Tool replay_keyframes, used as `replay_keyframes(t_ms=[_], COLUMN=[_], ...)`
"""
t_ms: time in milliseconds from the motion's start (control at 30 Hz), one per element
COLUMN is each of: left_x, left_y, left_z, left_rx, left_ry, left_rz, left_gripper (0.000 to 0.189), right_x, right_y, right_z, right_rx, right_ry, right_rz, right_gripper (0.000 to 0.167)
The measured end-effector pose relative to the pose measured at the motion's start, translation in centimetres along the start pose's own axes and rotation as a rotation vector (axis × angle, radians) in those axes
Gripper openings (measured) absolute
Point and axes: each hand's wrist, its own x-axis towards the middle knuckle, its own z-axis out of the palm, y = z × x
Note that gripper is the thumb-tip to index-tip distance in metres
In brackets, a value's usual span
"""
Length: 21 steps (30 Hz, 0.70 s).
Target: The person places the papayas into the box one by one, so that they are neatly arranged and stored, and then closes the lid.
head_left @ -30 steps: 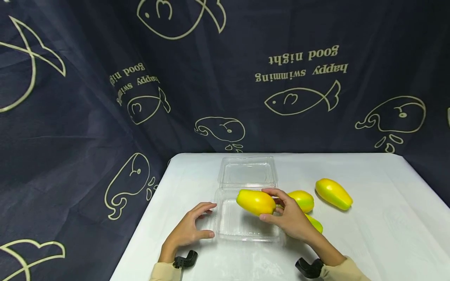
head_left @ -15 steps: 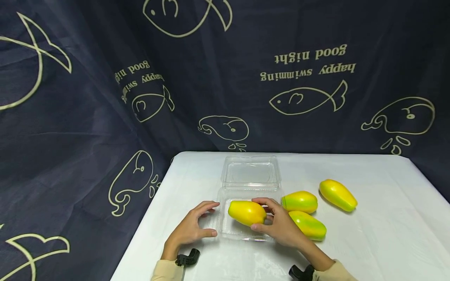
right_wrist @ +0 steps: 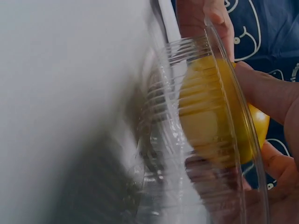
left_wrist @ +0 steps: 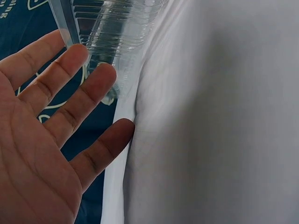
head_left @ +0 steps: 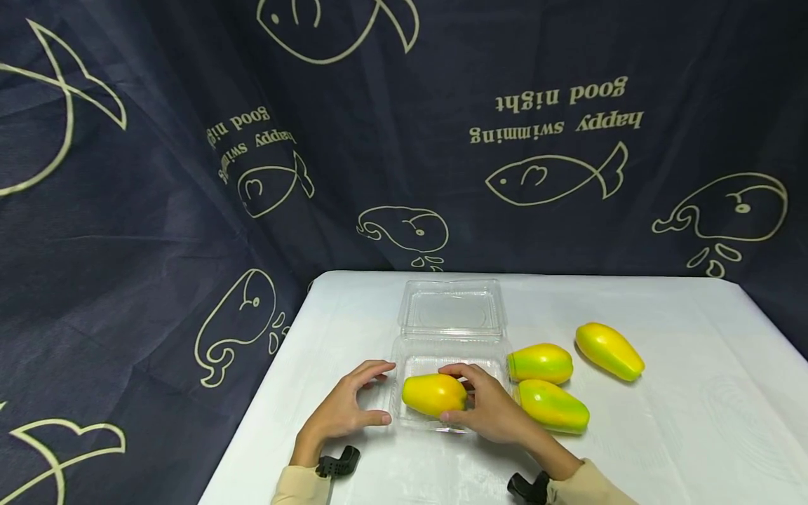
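My right hand [head_left: 489, 410] holds a yellow papaya [head_left: 432, 394] by its right end, thumb on the near side and fingers on the far side. The papaya is inside the base of a clear plastic clamshell box [head_left: 423, 363], whose lid [head_left: 451, 308] lies folded back behind it. In the right wrist view, that papaya [right_wrist: 203, 112] shows through the box's ribbed wall. Fingers spread and holding nothing, my left hand [head_left: 344, 407] is at the box's left edge. In the left wrist view, its fingertips reach the clear wall [left_wrist: 112, 28]; contact is unclear.
Right of the box lie two yellow-green papayas, one farther back [head_left: 541, 363] and one nearer [head_left: 552, 407]. A third papaya [head_left: 609, 351] lies farther right. All are on a white-covered table [head_left: 694, 421], with a dark fish-print curtain [head_left: 404, 140] behind and at the left.
My right hand has carried the papaya left and down into the box base. The left hand stays by the box's left edge. The view has shifted slightly.
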Motion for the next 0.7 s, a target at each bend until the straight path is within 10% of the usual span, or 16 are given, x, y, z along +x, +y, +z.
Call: replay_keyframes(t_ms=[700], left_x=[-0.01], left_y=[0.45], left_z=[0.08], left_rx=[0.013], left_ry=[0.002], left_rz=[-0.019], left_gripper=[0.082], right_x=[0.67], right_y=[-0.13], right_z=[-0.05], right_rx=[0.221], right_ry=[-0.194], right_rz=[0.123], right_gripper=[0.068])
